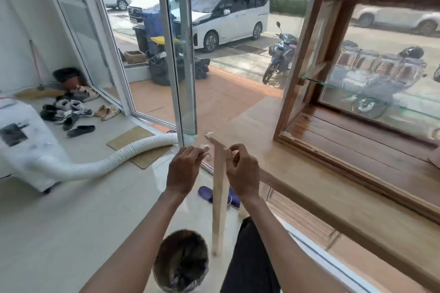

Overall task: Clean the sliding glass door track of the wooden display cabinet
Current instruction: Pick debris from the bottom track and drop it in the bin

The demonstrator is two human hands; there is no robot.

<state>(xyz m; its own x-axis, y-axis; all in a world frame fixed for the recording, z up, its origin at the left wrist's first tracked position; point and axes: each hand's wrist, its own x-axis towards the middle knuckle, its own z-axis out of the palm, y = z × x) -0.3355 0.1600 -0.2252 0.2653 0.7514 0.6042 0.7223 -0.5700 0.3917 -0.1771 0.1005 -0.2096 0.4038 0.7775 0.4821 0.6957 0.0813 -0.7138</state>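
The wooden display cabinet stands on a wooden counter at the right, its front open; the door track runs along its lower front edge. My right hand grips a long pale wooden strip near its upper end; the strip hangs down almost upright over the floor. My left hand is just left of the strip, fingers pinched on a small pale, translucent scrap that is blurred.
A lined waste bin stands on the floor below my hands. A white portable air unit with a ribbed hose lies left. Shoes, a doormat, purple slippers and a glass entrance door are ahead.
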